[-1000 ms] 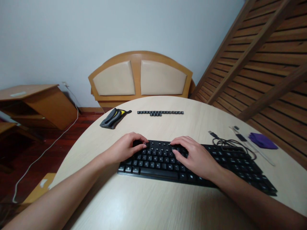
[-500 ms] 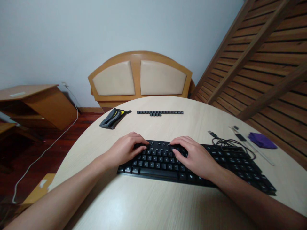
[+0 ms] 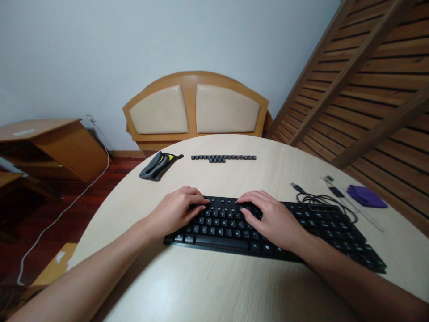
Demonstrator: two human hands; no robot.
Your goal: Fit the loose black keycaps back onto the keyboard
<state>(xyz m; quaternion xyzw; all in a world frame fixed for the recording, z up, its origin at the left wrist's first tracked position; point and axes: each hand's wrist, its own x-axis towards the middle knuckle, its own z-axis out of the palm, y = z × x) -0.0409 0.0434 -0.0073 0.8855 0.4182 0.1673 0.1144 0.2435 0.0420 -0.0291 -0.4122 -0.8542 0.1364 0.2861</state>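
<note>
A black keyboard (image 3: 217, 243) lies across the light round table with its keys facing up. Over its upper left part, my left hand (image 3: 177, 206) rests with index finger and thumb reaching onto the top-row keys, a small gap between them. My right hand (image 3: 271, 214) lies on the keyboard's middle, thumb and index finger apart over the keys. Neither hand lifts anything; the other fingertips are partly hidden. Farther back, loose black keycaps (image 3: 239, 157) stand in a long row, with a shorter row in front of it.
A grey and black pouch with yellow lining (image 3: 157, 166) sits at the back left. Behind the keyboard lie its coiled USB cable (image 3: 315, 199), a thin white tool (image 3: 365, 217) and a folded purple cloth (image 3: 366, 197). A wooden headboard (image 3: 191, 103) stands beyond the table.
My left hand has shifted very slightly at the top-row keys. My right hand, the keyboard and the keycaps have stayed in place.
</note>
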